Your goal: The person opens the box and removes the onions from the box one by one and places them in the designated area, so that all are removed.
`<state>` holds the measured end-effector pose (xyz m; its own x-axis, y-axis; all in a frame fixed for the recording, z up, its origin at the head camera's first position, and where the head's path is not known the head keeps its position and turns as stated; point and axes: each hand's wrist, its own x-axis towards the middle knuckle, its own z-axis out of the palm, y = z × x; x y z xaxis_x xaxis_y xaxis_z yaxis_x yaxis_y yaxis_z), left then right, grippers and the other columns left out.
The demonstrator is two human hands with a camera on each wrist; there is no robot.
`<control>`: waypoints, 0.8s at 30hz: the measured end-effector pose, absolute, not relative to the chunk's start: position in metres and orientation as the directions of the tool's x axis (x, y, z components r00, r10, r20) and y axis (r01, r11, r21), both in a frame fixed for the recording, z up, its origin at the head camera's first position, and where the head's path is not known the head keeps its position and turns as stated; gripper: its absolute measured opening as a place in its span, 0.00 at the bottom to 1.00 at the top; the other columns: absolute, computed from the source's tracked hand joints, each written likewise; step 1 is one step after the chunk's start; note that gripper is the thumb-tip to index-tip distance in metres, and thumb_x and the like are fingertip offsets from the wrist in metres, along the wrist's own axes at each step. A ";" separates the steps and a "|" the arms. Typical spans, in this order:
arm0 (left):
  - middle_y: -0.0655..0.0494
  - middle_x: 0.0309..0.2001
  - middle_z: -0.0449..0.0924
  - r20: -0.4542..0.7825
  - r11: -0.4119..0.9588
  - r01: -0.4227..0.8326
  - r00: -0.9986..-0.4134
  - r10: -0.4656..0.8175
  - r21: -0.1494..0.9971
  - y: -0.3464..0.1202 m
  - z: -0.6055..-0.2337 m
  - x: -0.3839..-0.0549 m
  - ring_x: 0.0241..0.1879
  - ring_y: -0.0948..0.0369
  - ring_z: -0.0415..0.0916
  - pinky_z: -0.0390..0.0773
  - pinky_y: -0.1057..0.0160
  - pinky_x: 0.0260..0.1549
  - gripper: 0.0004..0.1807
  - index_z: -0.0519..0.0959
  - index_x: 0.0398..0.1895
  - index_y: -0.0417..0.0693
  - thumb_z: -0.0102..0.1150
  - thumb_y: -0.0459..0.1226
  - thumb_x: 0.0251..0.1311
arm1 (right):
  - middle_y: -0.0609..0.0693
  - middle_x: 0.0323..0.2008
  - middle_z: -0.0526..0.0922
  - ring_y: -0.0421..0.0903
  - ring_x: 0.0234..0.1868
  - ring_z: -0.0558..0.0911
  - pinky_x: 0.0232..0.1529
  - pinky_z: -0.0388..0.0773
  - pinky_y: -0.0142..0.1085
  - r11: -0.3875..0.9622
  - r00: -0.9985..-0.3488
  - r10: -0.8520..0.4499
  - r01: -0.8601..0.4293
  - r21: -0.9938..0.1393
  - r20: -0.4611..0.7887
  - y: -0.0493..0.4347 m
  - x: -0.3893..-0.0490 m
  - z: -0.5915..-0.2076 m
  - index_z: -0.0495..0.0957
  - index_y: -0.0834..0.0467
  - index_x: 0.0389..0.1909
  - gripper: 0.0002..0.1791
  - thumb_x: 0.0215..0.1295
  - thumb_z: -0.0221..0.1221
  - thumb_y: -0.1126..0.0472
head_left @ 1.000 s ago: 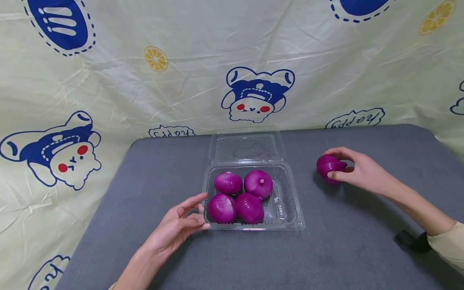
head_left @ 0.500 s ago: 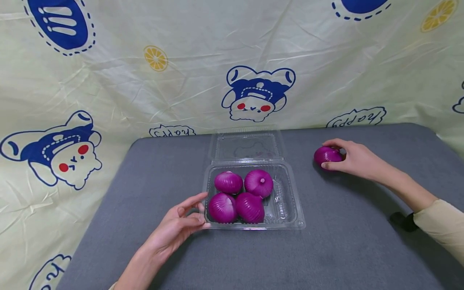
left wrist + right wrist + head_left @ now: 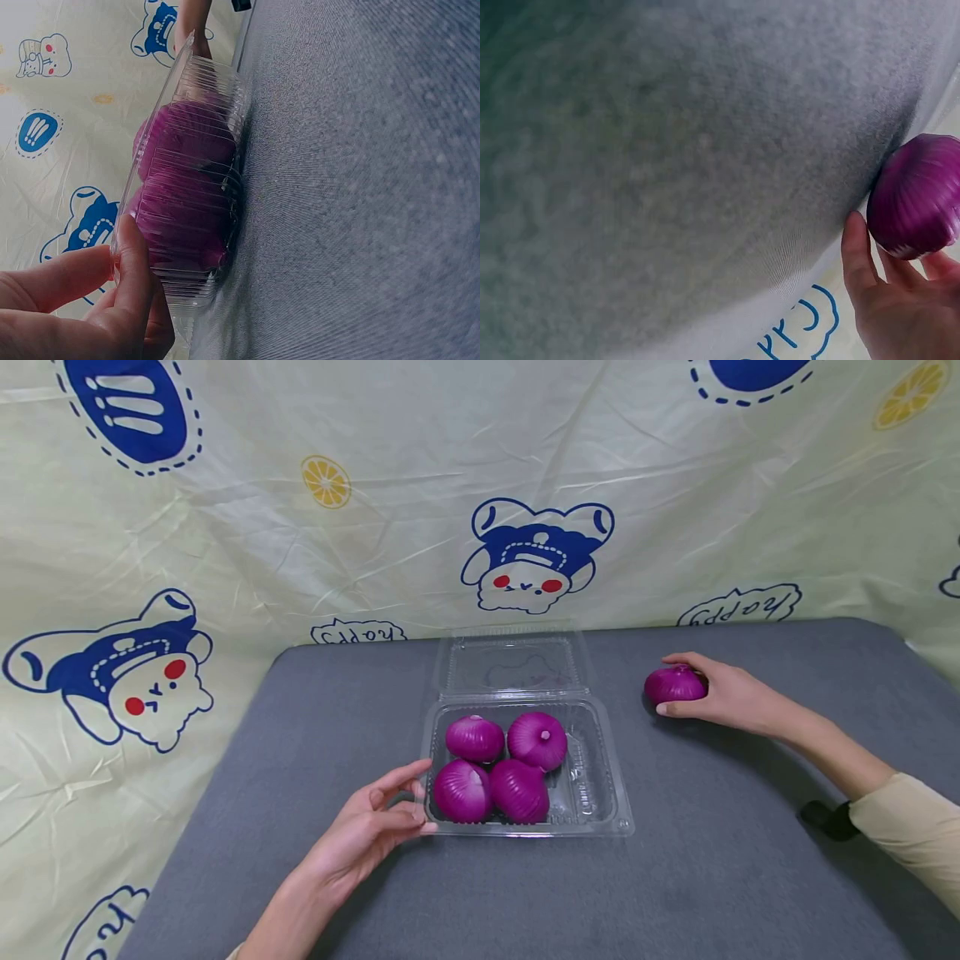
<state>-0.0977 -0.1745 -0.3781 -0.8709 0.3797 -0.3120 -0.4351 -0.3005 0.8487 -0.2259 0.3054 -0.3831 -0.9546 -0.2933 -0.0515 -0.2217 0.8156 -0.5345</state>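
A clear plastic clamshell container [image 3: 588,760] lies open on the table, with several purple onions [image 3: 537,741] grouped in its left and middle part. My left hand [image 3: 367,818] pinches the container's left rim between thumb and fingers; the left wrist view shows the thumb [image 3: 133,262] against the clear wall. To the right of the container, my right hand [image 3: 731,693] holds another purple onion [image 3: 675,685] at the table surface, thumb on its near side and fingers on its far side. In the right wrist view this onion [image 3: 919,199] is partly cut off by the frame edge.
The container's lid [image 3: 513,664] is folded back toward the rear edge of the grey table [image 3: 337,710]. Behind the table hangs a pale printed cloth [image 3: 390,552]. A dark strap [image 3: 828,820] shows under the right sleeve.
My right hand has carried the onion slightly away from me and to the left, turning it so its stem no longer points right. My left hand and the container have stayed put.
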 end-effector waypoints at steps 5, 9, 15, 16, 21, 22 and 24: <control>0.48 0.47 0.64 -0.315 -0.296 -0.436 -0.870 0.378 0.850 -0.174 -0.378 -0.098 0.33 0.61 0.72 0.80 0.55 0.50 0.37 0.56 0.74 0.36 0.50 0.18 0.60 | 0.68 0.59 0.71 0.63 0.52 0.76 0.44 0.78 0.54 0.819 -0.950 -0.306 -0.232 -0.525 -0.057 0.310 -0.221 -0.378 0.59 0.59 0.71 0.48 0.57 0.67 0.40; 0.48 0.46 0.64 -0.318 -0.289 -0.436 -0.870 0.375 0.852 -0.174 -0.378 -0.098 0.33 0.61 0.72 0.80 0.55 0.50 0.37 0.56 0.74 0.36 0.50 0.18 0.60 | 0.69 0.62 0.68 0.66 0.53 0.76 0.45 0.79 0.57 0.808 -0.948 -0.314 -0.242 -0.537 -0.046 0.314 -0.213 -0.374 0.57 0.60 0.72 0.48 0.58 0.67 0.43; 0.48 0.46 0.64 -0.314 -0.289 -0.435 -0.869 0.382 0.853 -0.174 -0.378 -0.098 0.32 0.62 0.71 0.79 0.55 0.51 0.37 0.56 0.74 0.35 0.50 0.18 0.60 | 0.64 0.64 0.68 0.64 0.61 0.68 0.54 0.69 0.64 0.806 -0.934 -0.334 -0.352 -0.476 0.124 0.311 -0.195 -0.367 0.64 0.61 0.69 0.43 0.56 0.71 0.49; 0.48 0.46 0.64 -0.314 -0.290 -0.435 -0.869 0.382 0.852 -0.174 -0.378 -0.098 0.32 0.62 0.71 0.79 0.55 0.51 0.37 0.56 0.74 0.36 0.50 0.18 0.60 | 0.63 0.64 0.68 0.63 0.62 0.66 0.55 0.68 0.64 0.809 -0.924 -0.345 -0.381 -0.449 0.163 0.309 -0.191 -0.367 0.66 0.61 0.67 0.42 0.55 0.71 0.50; 0.48 0.46 0.64 -0.314 -0.288 -0.433 -0.871 0.378 0.854 -0.174 -0.378 -0.097 0.32 0.62 0.71 0.79 0.55 0.51 0.37 0.56 0.74 0.36 0.50 0.18 0.60 | 0.60 0.63 0.70 0.60 0.63 0.66 0.55 0.67 0.63 0.805 -0.872 -0.393 -0.480 -0.350 0.292 0.294 -0.173 -0.363 0.71 0.59 0.64 0.37 0.53 0.73 0.55; 0.48 0.46 0.64 -0.314 -0.288 -0.433 -0.871 0.377 0.854 -0.174 -0.378 -0.097 0.32 0.62 0.71 0.80 0.55 0.50 0.37 0.56 0.74 0.36 0.50 0.18 0.60 | 0.59 0.63 0.70 0.59 0.63 0.66 0.55 0.68 0.62 0.800 -0.865 -0.400 -0.492 -0.345 0.304 0.291 -0.170 -0.362 0.72 0.58 0.64 0.37 0.53 0.73 0.55; 0.48 0.46 0.64 -0.316 -0.288 -0.433 -0.871 0.376 0.854 -0.174 -0.378 -0.097 0.32 0.62 0.71 0.80 0.55 0.50 0.37 0.56 0.74 0.36 0.50 0.18 0.60 | 0.57 0.63 0.71 0.56 0.63 0.67 0.55 0.70 0.60 0.788 -0.848 -0.421 -0.518 -0.334 0.323 0.283 -0.163 -0.361 0.72 0.57 0.64 0.37 0.53 0.74 0.56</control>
<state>-0.0972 -0.1740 -0.3777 -0.8714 0.3755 -0.3156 -0.4334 -0.2882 0.8539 -0.1633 0.2826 -0.3609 -0.8478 -0.4208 0.3228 -0.5180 0.7876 -0.3338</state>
